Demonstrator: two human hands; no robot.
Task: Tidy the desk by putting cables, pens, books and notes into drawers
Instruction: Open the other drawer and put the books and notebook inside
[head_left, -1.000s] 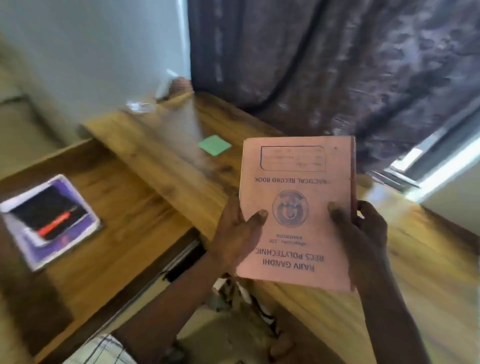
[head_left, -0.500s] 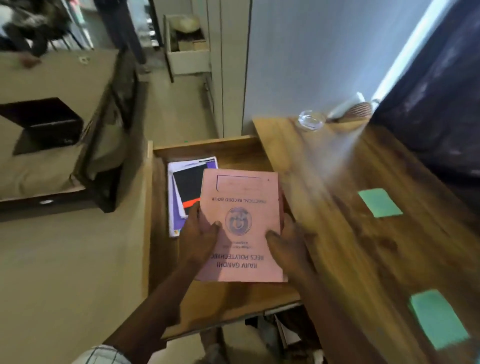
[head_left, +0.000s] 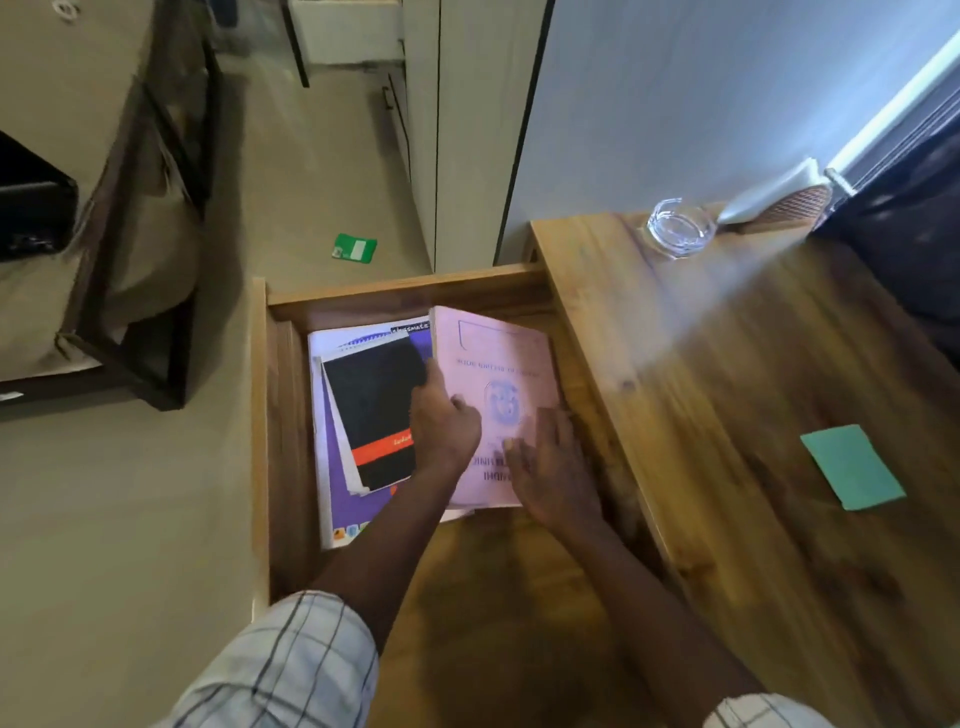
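A pink record book (head_left: 493, 358) lies inside the open wooden drawer (head_left: 395, 291), on its right side. My left hand (head_left: 444, 421) grips the book's left edge. My right hand (head_left: 550, 462) rests flat on its lower cover, fingers spread. Beside the pink book, on the drawer's left side, a black notebook with an orange band (head_left: 374, 405) lies on top of a purple-covered book (head_left: 332, 467). A green sticky note (head_left: 852, 467) lies on the desk top (head_left: 727, 415) to the right.
A glass ashtray (head_left: 675, 226) stands at the desk's far edge, with a white object (head_left: 769, 192) beside it. A green card (head_left: 355, 248) lies on the floor beyond the drawer. A bed frame (head_left: 145, 312) stands to the left. A dark curtain hangs at far right.
The pink book went from being held above the desk, to over the drawer, to lying low in it beside the notebooks. My right hand has shifted from gripping its edge to pressing flat on the cover.
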